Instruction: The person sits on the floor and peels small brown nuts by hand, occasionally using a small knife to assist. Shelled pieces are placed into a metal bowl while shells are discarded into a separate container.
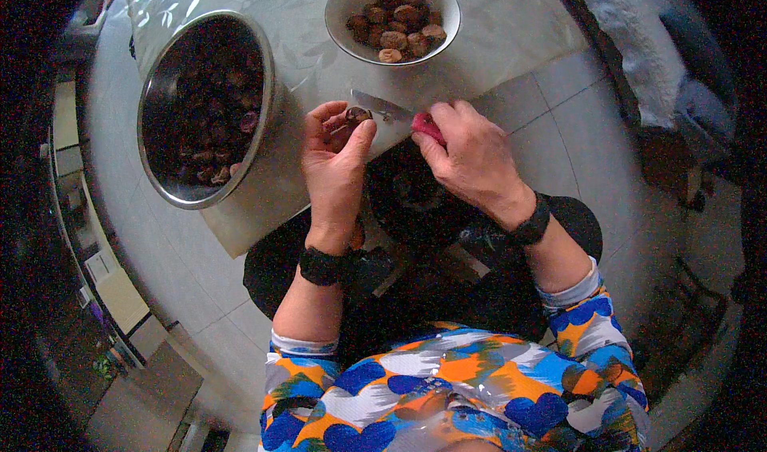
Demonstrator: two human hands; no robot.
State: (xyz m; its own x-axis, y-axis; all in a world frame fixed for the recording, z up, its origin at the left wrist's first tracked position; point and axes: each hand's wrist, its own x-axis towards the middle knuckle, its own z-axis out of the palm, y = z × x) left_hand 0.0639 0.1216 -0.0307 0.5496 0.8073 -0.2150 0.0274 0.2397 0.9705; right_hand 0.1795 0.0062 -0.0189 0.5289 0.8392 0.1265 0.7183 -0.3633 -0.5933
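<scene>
My left hand (337,158) pinches a small dark brown nut (359,115), which looks like a chestnut, between thumb and fingers. In my right hand (470,155) is the red handle (428,127) of a kitchen knife. Its metal blade (383,103) points left towards the nut; whether the two touch is hard to tell. Beyond the hands stands a white bowl (452,24) holding several wrinkled brown nuts (407,33). To the left, a steel basin (263,116) holds a heap of darker nuts (210,110).
A pale leaf-patterned cloth (299,51) covers the table under the bowl and basin. Its near edge runs below my hands. A dark area (407,194) below them is too dim to make out. Tiled floor (557,104) lies to the right, with fluffy pale fabric (641,51) farther off.
</scene>
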